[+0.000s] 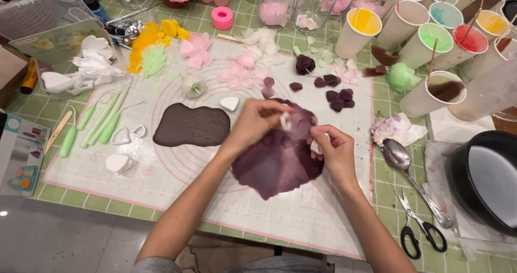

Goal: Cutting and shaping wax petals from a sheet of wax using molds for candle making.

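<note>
A flattened purple sheet of soft material lies on a white mat with pink rings. My left hand hovers over the sheet's upper part and pinches a small white cutter between its fingertips. My right hand rests at the sheet's right edge, fingers curled around a small white piece. A second, dark brown flattened sheet lies to the left. Several cut purple petals and pale pink petals lie above the sheets.
Paper cups of coloured liquid stand at the back right, a black pot at the right edge. A spoon and scissors lie right of the mat. Green-handled tools and white cutters lie left; a clear box sits back left.
</note>
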